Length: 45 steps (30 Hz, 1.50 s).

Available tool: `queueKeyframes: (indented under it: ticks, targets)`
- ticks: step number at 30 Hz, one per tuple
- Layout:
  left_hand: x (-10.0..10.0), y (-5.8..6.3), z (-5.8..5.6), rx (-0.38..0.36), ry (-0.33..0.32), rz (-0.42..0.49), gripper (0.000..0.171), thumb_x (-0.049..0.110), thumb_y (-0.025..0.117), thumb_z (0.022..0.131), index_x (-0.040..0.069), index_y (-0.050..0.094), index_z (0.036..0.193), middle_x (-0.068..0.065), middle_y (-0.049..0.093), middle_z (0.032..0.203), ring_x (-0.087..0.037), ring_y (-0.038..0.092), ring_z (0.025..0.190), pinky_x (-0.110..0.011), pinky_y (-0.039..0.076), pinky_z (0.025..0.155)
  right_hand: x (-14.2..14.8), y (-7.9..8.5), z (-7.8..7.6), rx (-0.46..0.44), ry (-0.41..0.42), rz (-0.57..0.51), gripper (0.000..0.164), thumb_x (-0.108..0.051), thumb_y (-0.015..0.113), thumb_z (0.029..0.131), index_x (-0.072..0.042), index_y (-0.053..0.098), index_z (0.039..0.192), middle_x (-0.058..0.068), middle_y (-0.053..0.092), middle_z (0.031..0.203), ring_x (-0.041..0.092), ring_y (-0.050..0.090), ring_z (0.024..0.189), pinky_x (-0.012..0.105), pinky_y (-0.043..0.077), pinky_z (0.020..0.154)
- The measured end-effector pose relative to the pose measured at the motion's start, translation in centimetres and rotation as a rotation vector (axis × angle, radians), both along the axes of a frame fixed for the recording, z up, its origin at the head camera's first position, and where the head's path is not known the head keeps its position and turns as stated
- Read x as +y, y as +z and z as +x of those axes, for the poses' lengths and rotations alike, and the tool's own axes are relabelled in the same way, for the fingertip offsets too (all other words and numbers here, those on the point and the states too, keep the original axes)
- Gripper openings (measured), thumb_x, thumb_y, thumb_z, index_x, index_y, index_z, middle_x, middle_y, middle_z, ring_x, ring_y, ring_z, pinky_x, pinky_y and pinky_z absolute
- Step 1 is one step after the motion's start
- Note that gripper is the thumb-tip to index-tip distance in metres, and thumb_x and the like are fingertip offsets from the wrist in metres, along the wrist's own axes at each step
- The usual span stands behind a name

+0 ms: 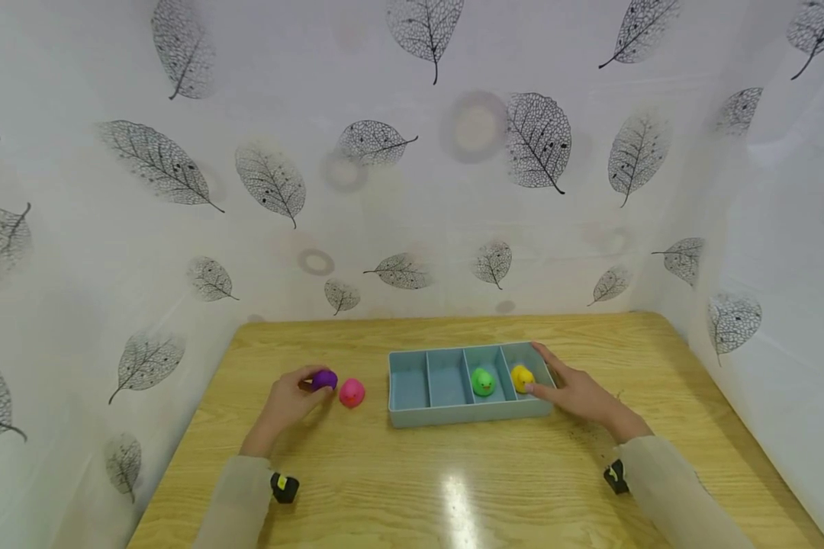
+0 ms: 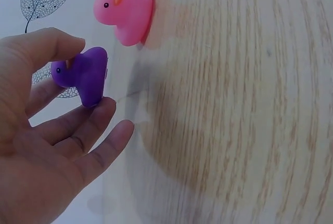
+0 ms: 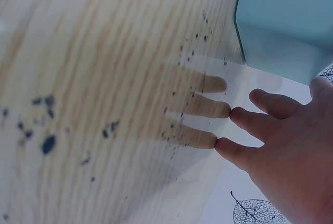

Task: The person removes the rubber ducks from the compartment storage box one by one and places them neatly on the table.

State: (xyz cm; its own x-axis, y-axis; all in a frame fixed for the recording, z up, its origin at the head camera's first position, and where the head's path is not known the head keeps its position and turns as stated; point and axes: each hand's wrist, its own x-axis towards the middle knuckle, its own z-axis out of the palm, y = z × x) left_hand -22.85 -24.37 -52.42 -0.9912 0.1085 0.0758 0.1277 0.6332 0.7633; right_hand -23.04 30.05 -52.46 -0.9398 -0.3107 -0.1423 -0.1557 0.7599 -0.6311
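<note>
- Head view: left of centre, the left hand [image 1: 291, 398] pinches a purple duck [image 1: 325, 380] just beside a pink duck [image 1: 352, 393]. At centre right, the right hand [image 1: 578, 390] spans the end of a pale-blue tray [image 1: 470, 415], perhaps steadying it; I can't tell whether it grips. Yellow duck [image 1: 521, 377] and green duck [image 1: 483, 382] sit in neighbouring compartments.
- Left wrist: upper left, thumb and fingertips secure the smooth, rounded purple body, probably against slipping.
- Right wrist: lower right, fingers spread over the glossy, wood-grained table [image 3: 104, 52].
</note>
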Motion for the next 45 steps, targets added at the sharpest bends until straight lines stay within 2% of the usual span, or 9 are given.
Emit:
queueKeyframes:
  ticks: [7,25,38,45]
  targets:
    - [-0.26,-0.64,-0.06,-0.003,0.005,-0.023,0.038,0.008,0.076,0.094,-0.001,0.071,0.130,-0.025,0.074,0.121,-0.029,0.072,0.099,-0.031,0.058,0.084,-0.05,0.01,0.04,-0.014,-0.007,0.000,0.091,-0.060,0.058,0.103,-0.041,-0.001,0.169,0.032,0.021,0.170,0.065,0.037,0.143,0.078,0.040,0.108]
    - [-0.11,-0.60,0.14,-0.005,-0.001,-0.055,0.038,0.009,0.077,0.094,-0.001,0.071,0.130,-0.024,0.075,0.119,-0.029,0.071,0.099,-0.035,0.058,0.085,-0.14,0.09,0.07,0.004,-0.003,0.004,0.090,-0.059,0.058,0.103,-0.039,0.000,0.170,0.031,0.021,0.170,0.065,0.037,0.143,0.078,0.040,0.108]
    - [-0.44,-1.04,0.08,-0.017,-0.035,-0.119,0.043,0.010,0.077,0.094,-0.003,0.069,0.134,-0.024,0.075,0.120,-0.029,0.070,0.100,-0.041,0.059,0.087,-0.08,0.11,0.15,-0.011,-0.001,-0.015,0.090,-0.058,0.058,0.103,-0.041,-0.001,0.169,0.032,0.021,0.170,0.064,0.036,0.144,0.077,0.040,0.108]
    - [-0.41,-0.90,0.26,-0.038,-0.032,-0.104,0.046,0.009,0.075,0.094,-0.004,0.066,0.138,-0.029,0.071,0.127,-0.038,0.070,0.111,-0.051,0.059,0.097,-0.07,0.06,0.10,-0.012,-0.001,-0.009,0.090,-0.059,0.058,0.103,-0.042,-0.001,0.169,0.031,0.020,0.171,0.065,0.036,0.144,0.078,0.040,0.108]
